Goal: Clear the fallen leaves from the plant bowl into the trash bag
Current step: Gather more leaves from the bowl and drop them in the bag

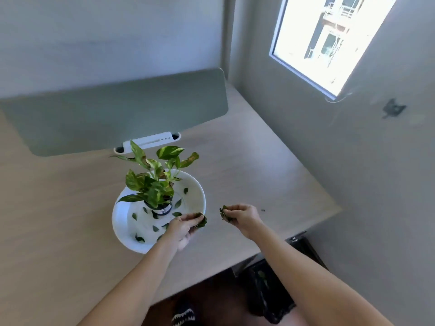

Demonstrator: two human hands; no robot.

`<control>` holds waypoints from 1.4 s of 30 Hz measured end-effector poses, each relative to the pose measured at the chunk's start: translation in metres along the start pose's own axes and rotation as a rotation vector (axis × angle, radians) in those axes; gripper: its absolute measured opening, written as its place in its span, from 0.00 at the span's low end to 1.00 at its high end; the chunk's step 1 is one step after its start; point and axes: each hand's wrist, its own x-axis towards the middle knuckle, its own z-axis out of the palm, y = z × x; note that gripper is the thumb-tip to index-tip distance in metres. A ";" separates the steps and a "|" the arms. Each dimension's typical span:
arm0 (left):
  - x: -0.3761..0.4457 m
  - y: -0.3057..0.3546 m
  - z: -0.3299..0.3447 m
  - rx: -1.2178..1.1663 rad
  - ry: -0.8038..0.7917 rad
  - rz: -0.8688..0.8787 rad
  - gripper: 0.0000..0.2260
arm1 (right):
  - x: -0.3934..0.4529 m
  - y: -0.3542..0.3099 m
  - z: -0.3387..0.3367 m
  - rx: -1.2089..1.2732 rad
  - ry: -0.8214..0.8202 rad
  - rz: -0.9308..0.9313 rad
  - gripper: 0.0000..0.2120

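While both our hands are up over the desk [235, 161], each is closed on a small clump of dark green leaves. Left hand [182, 228] sits at the bowl's 4 o'clock rim, fingers curled round a leaf bunch [202, 221] that overlaps the rim edge. Right hand [243, 216] is clear of the bowl, off to its 3 o'clock over bare desktop, pinching a second leaf bunch [223, 212] at the fingertips.

White plant bowl [200, 191] sits mid-desk. Potted pothos [153, 182] stands inside it, toward the bowl's 12 o'clock half, in a small dark pot [162, 209] with a pale band. Loose fallen leaves [155, 228] lie scattered on the bowl floor: several around 6 to 7 o'clock of the pot, a couple at 2 to 3 o'clock, one high on the wall near 2 o'clock.

Black trash bag [266, 300] is on the floor below the desk's near-right corner, at 5 o'clock from the bowl, mouth open; a green leaf shows inside it, blurry.

Grey-green divider panel [117, 109] runs along the desk's far edge, with a white clip bracket [150, 141] at its base at the bowl's 12 o'clock. Window [329, 41] is at 1 o'clock on the right wall. Small dark speck [263, 210] on the desk just right of the right hand; we cannot tell what it is.
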 end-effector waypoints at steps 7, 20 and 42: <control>-0.010 -0.107 0.137 0.115 -0.191 -0.136 0.06 | -0.032 0.014 -0.172 0.073 0.172 0.035 0.05; 0.079 -0.281 0.203 0.428 -0.062 -0.479 0.10 | 0.015 0.134 -0.311 0.049 0.596 0.281 0.03; 0.029 -0.144 0.221 0.567 -0.298 -0.260 0.11 | 0.017 0.012 -0.269 -0.083 0.476 0.049 0.07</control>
